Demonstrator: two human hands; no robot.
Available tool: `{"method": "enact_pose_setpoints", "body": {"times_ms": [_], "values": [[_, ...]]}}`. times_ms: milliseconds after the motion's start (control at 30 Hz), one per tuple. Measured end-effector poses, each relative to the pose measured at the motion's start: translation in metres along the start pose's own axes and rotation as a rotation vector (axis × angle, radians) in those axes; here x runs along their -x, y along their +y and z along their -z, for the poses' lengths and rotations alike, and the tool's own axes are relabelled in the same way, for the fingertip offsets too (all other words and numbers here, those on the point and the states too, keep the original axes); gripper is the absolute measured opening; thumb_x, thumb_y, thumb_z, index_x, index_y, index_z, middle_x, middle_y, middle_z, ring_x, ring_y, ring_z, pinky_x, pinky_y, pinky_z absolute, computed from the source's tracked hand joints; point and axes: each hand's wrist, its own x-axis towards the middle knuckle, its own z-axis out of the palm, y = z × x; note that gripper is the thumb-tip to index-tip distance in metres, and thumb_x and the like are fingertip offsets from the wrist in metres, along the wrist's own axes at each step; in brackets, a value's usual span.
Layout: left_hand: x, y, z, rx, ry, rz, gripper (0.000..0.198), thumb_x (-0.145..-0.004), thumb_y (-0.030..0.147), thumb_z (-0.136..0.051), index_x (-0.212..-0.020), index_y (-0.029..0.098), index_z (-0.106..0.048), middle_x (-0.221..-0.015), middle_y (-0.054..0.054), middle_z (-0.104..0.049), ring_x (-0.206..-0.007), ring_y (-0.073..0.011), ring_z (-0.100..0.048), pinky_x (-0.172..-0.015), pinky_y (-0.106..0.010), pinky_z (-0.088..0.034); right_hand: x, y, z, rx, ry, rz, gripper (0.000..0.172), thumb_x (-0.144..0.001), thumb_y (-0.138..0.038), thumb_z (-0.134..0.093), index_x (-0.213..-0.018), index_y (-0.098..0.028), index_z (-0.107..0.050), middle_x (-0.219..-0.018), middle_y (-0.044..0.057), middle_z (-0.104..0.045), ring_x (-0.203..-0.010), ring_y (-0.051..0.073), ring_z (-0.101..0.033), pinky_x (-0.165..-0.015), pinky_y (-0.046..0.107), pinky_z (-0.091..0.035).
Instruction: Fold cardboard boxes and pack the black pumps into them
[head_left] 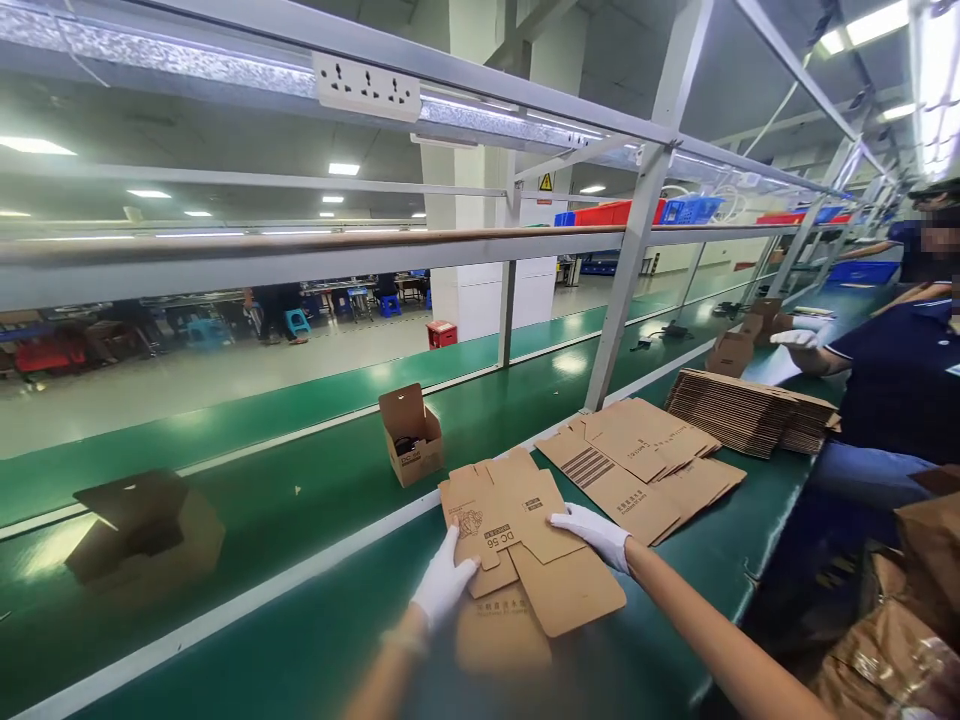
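A flat, unfolded cardboard box (517,520) printed "DC 56" is held between my white-gloved hands, above the green bench. My left hand (448,583) grips its near left edge, thumb on top. On its right edge, my right hand (595,532) has its thumb over the board; the other fingers are partly hidden. Beneath it shows another flat cardboard piece (502,635), blurred at the bottom. Flat cardboard blanks (637,460) lie in a loose pile just right of my right hand.
An open folded box (420,455) with dark contents stands on the green conveyor (315,530), and a blurred one (146,540) at left. A thick cardboard stack (750,410) sits before a co-worker (900,370) at right. A metal post (626,300) rises beyond the pile.
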Motion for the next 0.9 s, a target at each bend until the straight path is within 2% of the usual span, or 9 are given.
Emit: {"method": "enact_pose_setpoints", "body": {"times_ms": [167,300,333,400,500,600,733,800,900], "values": [[0.009,-0.006,-0.007,0.122,-0.024,-0.049,0.100,-0.076,0.045,-0.058,-0.149,0.011,0.001,-0.153,-0.009,-0.026,-0.137,-0.0219,-0.034,-0.113,-0.031,-0.031,0.015,-0.005,-0.009,0.088,0.104,0.046,0.063,-0.071,-0.049,-0.057,-0.120,-0.012,-0.040,-0.114,0.017,-0.064,-0.100,0.027,-0.064,-0.083,0.038,-0.054],[0.009,-0.031,-0.022,0.157,-0.051,-0.170,0.094,-0.077,0.052,-0.058,-0.149,0.011,-0.012,-0.156,-0.007,-0.018,-0.143,-0.0207,-0.019,-0.118,-0.032,-0.019,0.040,-0.060,0.002,0.303,0.318,0.174,0.060,-0.070,-0.038,-0.060,-0.123,-0.017,-0.042,-0.116,0.012,-0.062,-0.101,0.028,-0.061,-0.085,0.037,-0.049],[0.009,-0.038,-0.025,0.144,-0.049,-0.165,0.092,-0.077,0.053,-0.058,-0.148,0.010,-0.017,-0.155,-0.008,-0.019,-0.143,-0.0217,-0.017,-0.119,-0.033,-0.017,0.050,-0.078,0.003,0.407,0.399,0.192,0.060,-0.070,-0.035,-0.061,-0.125,-0.018,-0.043,-0.114,0.012,-0.062,-0.099,0.029,-0.061,-0.084,0.039,-0.048],[0.008,-0.050,-0.030,0.118,-0.028,-0.119,0.087,-0.078,0.053,-0.057,-0.145,0.007,-0.025,-0.154,-0.012,-0.022,-0.143,-0.0245,-0.019,-0.119,-0.036,-0.016,0.070,-0.109,-0.002,0.872,0.689,0.196,0.069,-0.074,-0.036,-0.059,-0.136,-0.019,-0.036,-0.102,0.012,-0.064,-0.089,0.032,-0.062,-0.075,0.040,-0.046],[0.008,-0.057,-0.033,0.118,0.000,-0.084,0.081,-0.080,0.050,-0.053,-0.143,0.006,-0.029,-0.152,-0.015,-0.028,-0.141,-0.0264,-0.025,-0.118,-0.039,-0.019,0.084,-0.119,-0.030,1.478,0.952,0.304,0.067,-0.080,-0.031,-0.055,-0.141,-0.013,-0.032,-0.092,0.015,-0.062,-0.086,0.036,-0.058,-0.069,0.042,-0.041],[0.008,-0.054,-0.033,0.135,0.005,-0.079,0.080,-0.079,0.049,-0.054,-0.142,0.005,-0.031,-0.151,-0.016,-0.030,-0.140,-0.0258,-0.028,-0.118,-0.037,-0.020,0.069,-0.080,-0.068,1.744,0.858,0.358,0.056,-0.084,-0.021,-0.050,-0.137,-0.008,-0.038,-0.102,0.020,-0.059,-0.089,0.035,-0.055,-0.069,0.041,-0.038],[0.009,-0.051,-0.034,0.171,0.012,-0.079,0.087,-0.075,0.051,-0.056,-0.141,0.000,-0.031,-0.150,-0.019,-0.029,-0.139,-0.0267,-0.028,-0.117,-0.035,-0.021,0.037,-0.022,-0.096,1.640,0.536,0.242,0.047,-0.074,-0.025,-0.065,-0.119,-0.013,-0.057,-0.093,0.014,-0.064,-0.082,0.031,-0.059,-0.069,0.037,-0.040],[0.010,-0.051,-0.033,0.191,0.016,-0.070,0.088,-0.074,0.051,-0.056,-0.141,0.000,-0.030,-0.150,-0.019,-0.029,-0.139,-0.0273,-0.028,-0.117,-0.036,-0.022,0.025,-0.019,-0.091,1.592,0.513,0.253,0.033,-0.077,-0.031,-0.063,-0.107,-0.017,-0.062,-0.089,0.010,-0.065,-0.082,0.028,-0.061,-0.069,0.035,-0.041],[0.011,-0.053,-0.031,0.218,0.018,-0.058,0.086,-0.074,0.051,-0.056,-0.141,0.003,-0.032,-0.150,-0.019,-0.029,-0.139,-0.0272,-0.030,-0.117,-0.037,-0.023,0.004,-0.044,-0.064,1.501,0.596,0.257,0.026,-0.091,-0.029,-0.045,-0.109,-0.017,-0.060,-0.101,0.011,-0.064,-0.097,0.026,-0.059,-0.082,0.037,-0.041]]}}
